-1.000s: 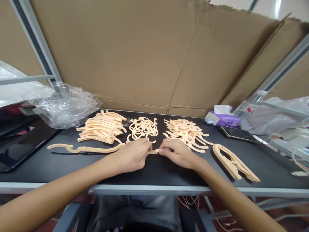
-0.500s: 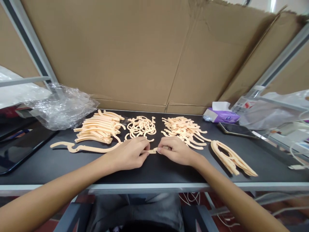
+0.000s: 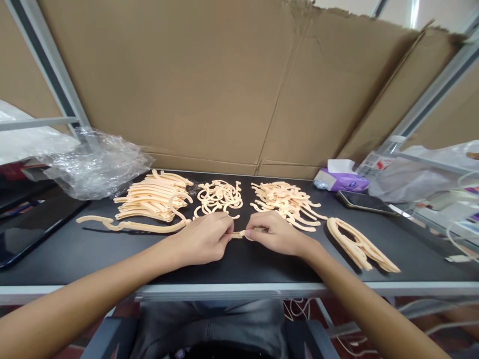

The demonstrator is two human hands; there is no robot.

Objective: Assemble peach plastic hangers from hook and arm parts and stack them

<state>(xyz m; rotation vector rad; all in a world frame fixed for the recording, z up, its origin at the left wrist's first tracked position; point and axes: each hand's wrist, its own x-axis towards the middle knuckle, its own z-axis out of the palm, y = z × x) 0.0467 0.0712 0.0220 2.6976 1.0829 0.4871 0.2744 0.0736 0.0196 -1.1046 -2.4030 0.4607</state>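
Hanger piece (image 3: 149,228) juts left from our left hand (image 3: 206,239), whose fingers are closed round it; its shadow shows clearer than half a second ago, suggesting we've lifted it while our right hand (image 3: 276,232) pinches a pale end (image 3: 242,234) alongside.

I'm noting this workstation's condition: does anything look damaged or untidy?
Yes: the cardboard behind the table has a ragged, apparently torn top edge at upper right. Clear plastic also sits crumpled beside the left pile of pale pieces, looking untidy.
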